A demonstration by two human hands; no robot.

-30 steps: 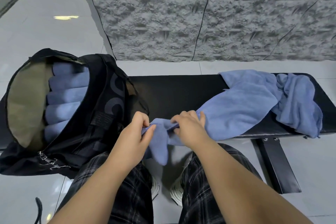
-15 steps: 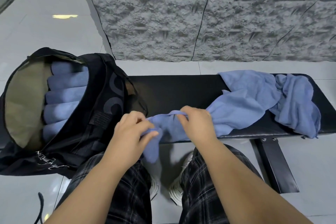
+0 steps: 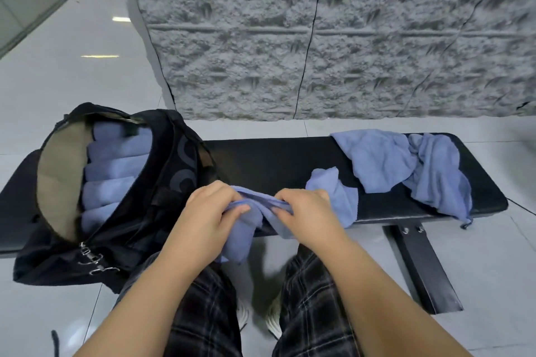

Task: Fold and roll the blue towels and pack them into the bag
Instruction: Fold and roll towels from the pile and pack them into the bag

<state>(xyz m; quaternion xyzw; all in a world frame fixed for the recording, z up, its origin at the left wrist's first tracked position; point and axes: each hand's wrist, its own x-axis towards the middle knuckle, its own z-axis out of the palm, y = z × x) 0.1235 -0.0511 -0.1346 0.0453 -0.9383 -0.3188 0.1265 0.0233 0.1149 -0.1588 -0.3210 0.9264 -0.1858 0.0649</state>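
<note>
Sitting at a black bench (image 3: pixel 275 159), the person works a blue towel (image 3: pixel 333 197) at its near edge, both hands close together on the cloth. The left hand (image 3: pixel 211 211) has its fingers curled over a bunched part, the thumb pressed against the fabric; the right hand (image 3: pixel 304 209) pinches the same towel just beside it, fingers bent round a fold. Part of the towel droops off the bench edge between the knees, and the rest lies crumpled on the seat to the right of the right hand. Farther right, a loose heap (image 3: pixel 406 165) of blue towels sprawls across the bench end, one corner hanging over the front edge; it lies apart from the towel being held. On the left end sits a black bag (image 3: pixel 162 182), its mouth open wide toward the viewer, tan lining showing, with a stack of rolled towels (image 3: pixel 113 171) packed side by side inside. Metal clips (image 3: pixel 92 258) dangle from its lower front. The bag's side stands just beside the left hand. Plaid trousers (image 3: pixel 203 313) and pale shoes show below, on a glossy tiled floor (image 3: pixel 72 66); a rough grey wall (image 3: pixel 319 38) rises behind the bench.
</note>
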